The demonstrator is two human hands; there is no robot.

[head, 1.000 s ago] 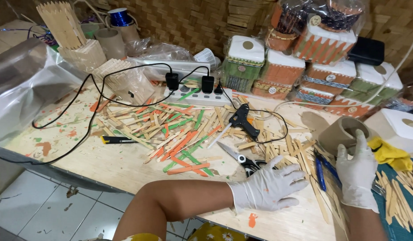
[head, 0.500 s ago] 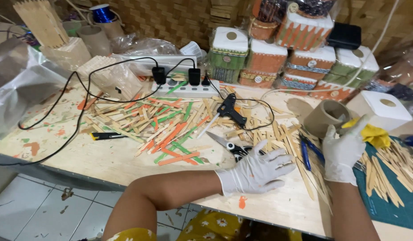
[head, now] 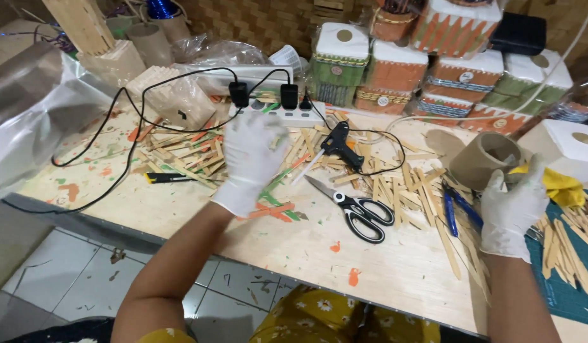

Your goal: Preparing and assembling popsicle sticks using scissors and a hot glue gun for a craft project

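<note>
My left hand [head: 249, 159], in a white glove, hovers blurred over a pile of plain and coloured wooden sticks [head: 192, 155], fingers spread and holding nothing. Black-handled scissors [head: 361, 213] lie shut on the tabletop to its right. A black glue gun [head: 341, 145] rests on the sticks beyond them. My right hand [head: 513, 206], also gloved, sits at the right with its fingertips against a cardboard tube [head: 488, 159] and a yellow cloth [head: 561, 187]. I see nothing gripped in it.
A white power strip [head: 275, 114] with two black plugs and trailing cables lies at the back. Decorated stick-covered boxes [head: 396, 70] are stacked behind. A blue pen [head: 456, 206], a yellow-black knife [head: 170, 178] and a green cutting mat [head: 561, 279] lie around. The table edge [head: 179, 244] is near me.
My left hand lifted off the scissors and swung left and away, over the coloured sticks, uncovering the scissors. My right hand stayed by the cardboard tube.
</note>
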